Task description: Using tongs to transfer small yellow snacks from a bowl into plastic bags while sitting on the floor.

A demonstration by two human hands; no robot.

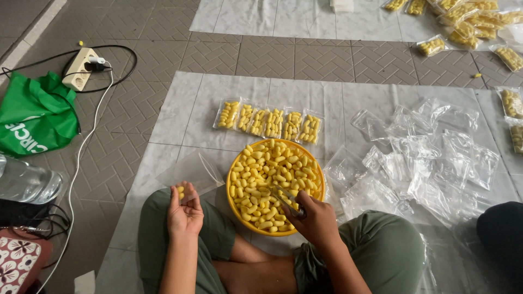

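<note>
Your left hand [184, 213] grips a clear plastic bag [192, 173] open; your right hand [311, 218] clenches metal tongs [287, 199] over the round yellow bowl [235, 204] of yellow cocoons [267, 179].

The right hand [316, 218] hides the grip of its metal tool [289, 200] and the near rim of the bowl [235, 204]. A water bottle [27, 182] is cut off at the left edge, filled packets [512, 117] at the right. The contents of the clear bag [190, 173] in the left hand [184, 213] are too small to identify.
</note>
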